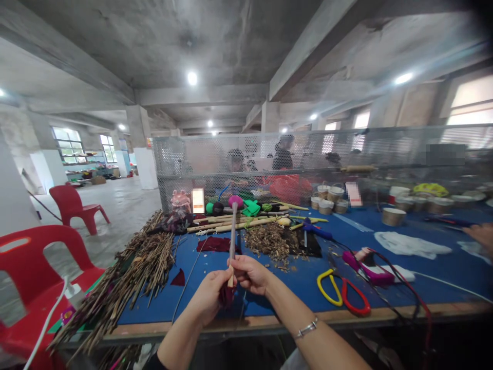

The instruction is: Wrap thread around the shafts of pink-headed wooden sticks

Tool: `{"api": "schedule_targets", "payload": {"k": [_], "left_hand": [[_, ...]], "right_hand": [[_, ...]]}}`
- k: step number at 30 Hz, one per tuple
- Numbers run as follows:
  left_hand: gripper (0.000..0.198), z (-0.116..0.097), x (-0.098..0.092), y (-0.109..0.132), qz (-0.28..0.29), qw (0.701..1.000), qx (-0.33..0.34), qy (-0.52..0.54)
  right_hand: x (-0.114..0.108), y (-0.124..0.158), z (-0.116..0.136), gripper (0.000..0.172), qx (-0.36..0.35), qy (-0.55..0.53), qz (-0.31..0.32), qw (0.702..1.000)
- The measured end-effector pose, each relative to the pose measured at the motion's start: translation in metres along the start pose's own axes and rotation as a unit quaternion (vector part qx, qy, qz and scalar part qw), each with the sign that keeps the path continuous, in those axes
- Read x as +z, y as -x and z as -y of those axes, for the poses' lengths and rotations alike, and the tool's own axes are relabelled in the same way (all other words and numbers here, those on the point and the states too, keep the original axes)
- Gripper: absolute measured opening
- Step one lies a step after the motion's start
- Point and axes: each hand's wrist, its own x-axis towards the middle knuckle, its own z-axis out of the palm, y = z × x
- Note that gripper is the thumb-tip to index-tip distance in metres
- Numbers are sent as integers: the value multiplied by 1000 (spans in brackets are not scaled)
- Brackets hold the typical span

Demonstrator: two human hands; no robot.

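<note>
Both hands are at the front of the blue table, closed around a pale wooden stick (233, 234) that points away from me. Its far end overlaps a magenta ball (236, 201); whether they are joined I cannot tell. My left hand (211, 294) grips the near end, with dark red cloth (227, 297) hanging below the fingers. My right hand (249, 274) pinches the stick just above, thumb against it. Beyond them lie a dark red cloth piece (213, 244) and a heap of brown wood chips (269, 241). Scissors with yellow and red handles (356, 298) rest right of my forearm.
A bundle of thin twigs (142, 262) covers the left table end. A blue glue gun (318, 229) and a magenta tool with cords (370, 270) lie right. Paper cups (393, 216) stand behind. Another person's hand (481, 236) reaches in at right. A mesh divider (215, 154) closes the back.
</note>
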Motion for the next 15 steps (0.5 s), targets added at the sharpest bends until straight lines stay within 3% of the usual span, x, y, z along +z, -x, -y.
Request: {"api": "schedule_targets", "payload": {"k": [2, 5, 9, 11, 15], "left_hand": [[44, 3, -1, 1, 2, 1000, -19, 6], [44, 4, -7, -1, -20, 993, -42, -111], [44, 1, -14, -4, -34, 970, 11, -241], [42, 1, -13, -3, -21, 973, 19, -229], [41, 2, -4, 5, 10, 992, -26, -121]], "right_hand": [[-1, -2, -4, 35, -10, 19, -10, 1000], [1, -4, -13, 37, -14, 42, -55, 997], [5, -4, -19, 37, -15, 48, -87, 995], [6, -2, -18, 36, -10, 42, -81, 996], [6, 2, -14, 35, 10, 3, -48, 999]]}}
